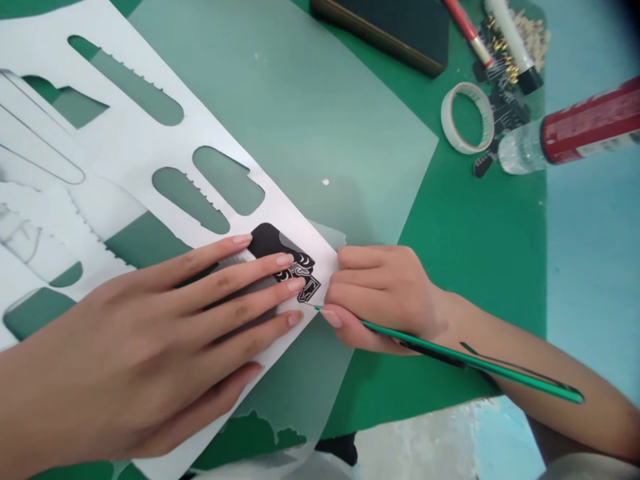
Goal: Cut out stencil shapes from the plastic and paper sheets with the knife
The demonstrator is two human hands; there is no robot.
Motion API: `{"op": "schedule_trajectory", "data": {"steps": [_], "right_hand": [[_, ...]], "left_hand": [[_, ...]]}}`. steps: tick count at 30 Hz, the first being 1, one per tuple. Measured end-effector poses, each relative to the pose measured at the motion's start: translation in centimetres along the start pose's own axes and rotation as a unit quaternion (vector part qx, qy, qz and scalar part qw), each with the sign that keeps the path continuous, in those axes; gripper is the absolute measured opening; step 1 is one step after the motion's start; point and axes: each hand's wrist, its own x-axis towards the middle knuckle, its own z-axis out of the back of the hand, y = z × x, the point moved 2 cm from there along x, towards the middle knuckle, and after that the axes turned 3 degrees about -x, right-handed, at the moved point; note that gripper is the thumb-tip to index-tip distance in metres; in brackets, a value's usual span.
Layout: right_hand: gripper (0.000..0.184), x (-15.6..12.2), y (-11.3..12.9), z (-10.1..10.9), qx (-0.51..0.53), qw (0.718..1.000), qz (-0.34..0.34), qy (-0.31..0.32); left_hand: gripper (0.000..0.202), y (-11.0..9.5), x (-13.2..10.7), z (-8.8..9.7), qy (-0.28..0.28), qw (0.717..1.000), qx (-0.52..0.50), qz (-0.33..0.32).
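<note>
My left hand [165, 340] lies flat with fingers stretched out, pressing on a white paper sheet [125, 167] that has several long cut-out holes. Its fingertips rest on a small black printed design [287, 263] near the sheet's corner. My right hand [380, 293] is curled closed around a thin green tool [475, 363], whose tip touches the paper edge beside the black design. The tool's handle runs back along my right forearm.
A translucent sheet [300, 100] lies over a green cutting mat [475, 267]. At the back right are a tape roll [467, 119], a plastic bottle with a red label [575, 130], pens [500, 40], black paper scraps and a dark box [395, 30].
</note>
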Motion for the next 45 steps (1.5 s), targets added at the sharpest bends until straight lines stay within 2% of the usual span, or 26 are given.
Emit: {"op": "schedule_trajectory", "data": {"steps": [17, 22, 27, 33, 37, 42, 45], "right_hand": [[0.047, 0.1, 0.0, -0.1, -0.003, 1.0, 0.007, 0.006], [0.048, -0.1, -0.1, -0.5, -0.005, 0.999, 0.008, -0.03], [0.046, 0.0, -0.2, -0.1, -0.009, 1.0, 0.016, 0.004], [0.044, 0.0, -0.3, -0.1, -0.021, 0.999, 0.025, 0.01], [0.046, -0.1, -0.5, -0.2, -0.048, 0.998, 0.031, -0.011], [0.043, 0.3, -0.9, 0.6, -0.068, 0.994, 0.056, 0.058], [0.044, 0.3, -1.0, 1.0, -0.052, 0.995, 0.063, 0.052]], "left_hand": [[0.056, 0.3, 0.2, 0.1, 0.004, 1.0, 0.007, -0.005], [0.057, 0.3, 0.3, 0.2, 0.003, 1.0, 0.01, -0.006], [0.058, 0.2, 0.2, 0.2, 0.009, 1.0, 0.013, -0.006], [0.057, 0.2, 0.0, 0.3, 0.006, 1.0, 0.004, -0.002], [0.06, 0.4, 0.1, 0.3, 0.011, 1.0, 0.005, -0.01], [0.059, 0.5, 0.4, 0.4, 0.017, 1.0, -0.01, -0.016], [0.058, 0.5, 0.4, 0.4, 0.023, 1.0, -0.013, -0.01]]}}
